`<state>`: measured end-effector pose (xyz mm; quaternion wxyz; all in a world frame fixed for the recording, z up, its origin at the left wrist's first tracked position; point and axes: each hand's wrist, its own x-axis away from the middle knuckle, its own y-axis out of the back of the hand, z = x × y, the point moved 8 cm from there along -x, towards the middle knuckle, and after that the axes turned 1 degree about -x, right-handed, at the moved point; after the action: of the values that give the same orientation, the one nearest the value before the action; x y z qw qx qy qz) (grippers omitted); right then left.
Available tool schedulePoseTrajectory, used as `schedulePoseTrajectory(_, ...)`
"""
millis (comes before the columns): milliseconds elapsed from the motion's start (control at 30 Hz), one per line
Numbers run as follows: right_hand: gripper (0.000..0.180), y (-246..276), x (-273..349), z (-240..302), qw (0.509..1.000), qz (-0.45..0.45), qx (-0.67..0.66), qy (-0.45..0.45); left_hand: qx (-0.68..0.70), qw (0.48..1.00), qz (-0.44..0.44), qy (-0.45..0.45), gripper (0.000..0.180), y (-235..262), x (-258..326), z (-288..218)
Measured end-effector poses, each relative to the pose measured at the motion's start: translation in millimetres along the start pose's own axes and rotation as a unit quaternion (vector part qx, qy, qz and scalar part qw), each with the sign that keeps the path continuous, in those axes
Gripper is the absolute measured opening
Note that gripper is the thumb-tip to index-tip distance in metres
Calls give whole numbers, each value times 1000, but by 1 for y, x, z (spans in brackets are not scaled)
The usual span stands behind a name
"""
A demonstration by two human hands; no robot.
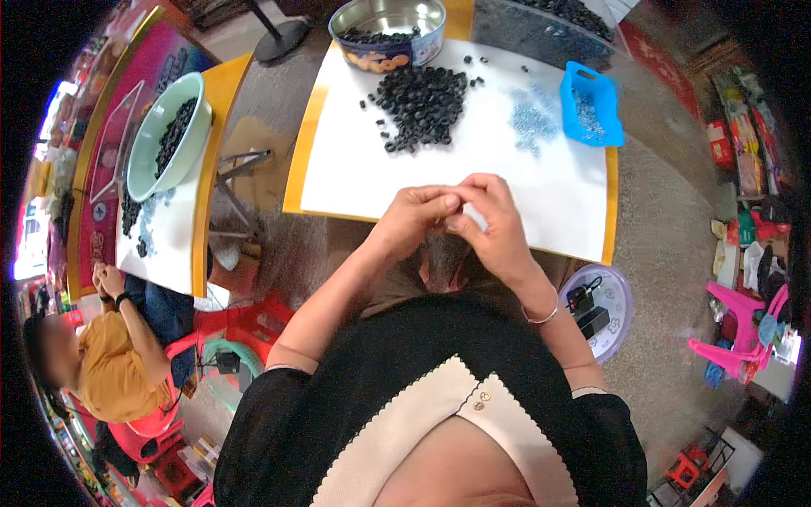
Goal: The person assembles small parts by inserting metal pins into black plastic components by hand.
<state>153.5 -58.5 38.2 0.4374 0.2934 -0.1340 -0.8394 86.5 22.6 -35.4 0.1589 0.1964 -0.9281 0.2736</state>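
Note:
My left hand and my right hand meet above the near edge of the white-topped table. Both have their fingers pinched together, thumbs and fingertips almost touching. Whatever is between them is hidden or too small to name. Beyond my hands lies a heap of small black ring-like pieces. To its right, tiny clear bluish pieces are spread on the white surface. A blue plastic basket with more of the tiny pieces stands at the right edge.
A round metal tin with black pieces stands at the back. At left, a person in an orange shirt sits by another table with a pale green basin. A lilac basin lies low at right, and a pink stool is farther right.

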Motion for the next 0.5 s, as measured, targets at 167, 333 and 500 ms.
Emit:
schedulePoseTrajectory(167,23,1,2,3,999,-30,16,35,-30,998,35,-36,26,1,-1,8)
schedulePoseTrajectory(333,22,16,3,16,997,-55,33,43,-57,994,85,-28,32,-13,7,-7)
schedulePoseTrajectory(500,27,22,-1,25,999,1,-43,26,-145,983,108,-40,32,-22,17,-25)
